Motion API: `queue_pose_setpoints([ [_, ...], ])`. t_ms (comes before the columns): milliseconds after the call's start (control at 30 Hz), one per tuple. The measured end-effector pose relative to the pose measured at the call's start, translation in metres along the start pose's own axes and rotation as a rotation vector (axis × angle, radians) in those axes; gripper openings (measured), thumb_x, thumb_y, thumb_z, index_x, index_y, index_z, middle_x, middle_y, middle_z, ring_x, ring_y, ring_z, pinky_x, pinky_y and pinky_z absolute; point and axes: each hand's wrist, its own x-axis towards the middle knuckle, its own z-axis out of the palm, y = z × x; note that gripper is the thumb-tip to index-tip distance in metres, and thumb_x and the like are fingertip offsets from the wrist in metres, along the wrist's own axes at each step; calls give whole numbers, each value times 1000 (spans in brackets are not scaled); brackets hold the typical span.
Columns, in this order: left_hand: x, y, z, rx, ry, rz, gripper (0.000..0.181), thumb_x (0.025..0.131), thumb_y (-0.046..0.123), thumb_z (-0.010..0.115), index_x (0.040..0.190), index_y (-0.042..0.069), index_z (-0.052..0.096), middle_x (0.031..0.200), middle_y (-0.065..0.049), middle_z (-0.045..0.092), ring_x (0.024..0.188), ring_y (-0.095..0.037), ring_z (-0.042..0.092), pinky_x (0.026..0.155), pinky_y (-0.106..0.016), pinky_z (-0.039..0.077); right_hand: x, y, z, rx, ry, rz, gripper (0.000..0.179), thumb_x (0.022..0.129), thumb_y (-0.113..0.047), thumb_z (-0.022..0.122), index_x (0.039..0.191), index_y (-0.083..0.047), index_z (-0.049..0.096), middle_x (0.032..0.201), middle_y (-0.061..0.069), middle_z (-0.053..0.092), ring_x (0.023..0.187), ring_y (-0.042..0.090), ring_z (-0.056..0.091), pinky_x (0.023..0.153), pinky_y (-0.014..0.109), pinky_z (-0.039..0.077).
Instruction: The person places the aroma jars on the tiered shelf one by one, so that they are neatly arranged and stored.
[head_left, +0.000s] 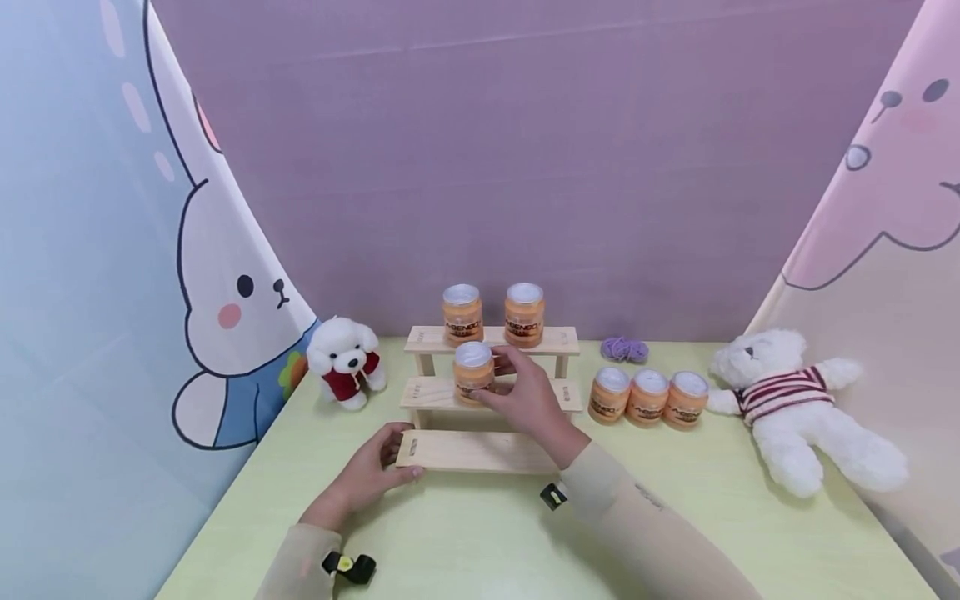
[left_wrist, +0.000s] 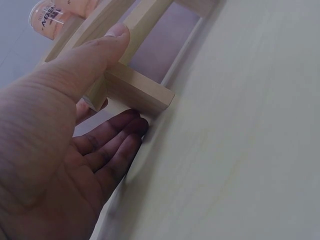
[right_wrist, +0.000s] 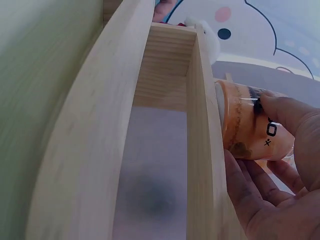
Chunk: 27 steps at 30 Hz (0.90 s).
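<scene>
A three-step wooden display stand (head_left: 480,452) stands on the table. My right hand (head_left: 531,402) grips an orange jar (head_left: 472,375) with a silvery lid at the middle step, thumb in front and fingers on its far right side. In the right wrist view the jar (right_wrist: 250,120) has its base right at the plank; whether it bears weight there I cannot tell. Around the left end of the lowest step, my left hand (head_left: 367,475) holds the stand, its thumb at the front corner. Two matching jars, a left one (head_left: 462,315) and a right one (head_left: 524,315), occupy the top step.
Right of the stand, three more orange jars (head_left: 648,398) line up in a row. Behind them lies a bundle of purple cord (head_left: 624,350). A white plush dog (head_left: 345,362) sits left of the stand, and a white teddy bear (head_left: 795,408) lies at the far right.
</scene>
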Motion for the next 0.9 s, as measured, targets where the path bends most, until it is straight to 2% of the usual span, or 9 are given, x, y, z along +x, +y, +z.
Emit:
queue_pose_setpoints([
  [333, 1, 1, 0, -10, -6, 6, 70, 88, 24, 88, 145, 13, 50, 123, -7, 64, 110, -22, 61, 99, -42, 48, 5, -4, 15, 44, -3, 7, 69, 81, -11, 93, 140, -14, 58, 122, 6, 65, 111, 25, 64, 84, 27, 59],
  [533, 0, 1, 2, -3, 4, 2, 69, 88, 19, 87, 146, 9, 49, 123, -9, 64, 110, -26, 61, 98, -45, 48, 8, -6, 20, 21, 7, 6, 68, 80, -14, 93, 139, -13, 59, 121, 6, 65, 110, 22, 64, 84, 26, 59],
  [900, 0, 3, 0, -12, -8, -14, 71, 87, 31, 89, 145, 16, 51, 125, -4, 64, 111, -21, 62, 100, -39, 48, 8, -6, 22, 3, 9, 18, 71, 79, -12, 94, 140, -13, 58, 121, 5, 66, 111, 25, 64, 85, 29, 59],
])
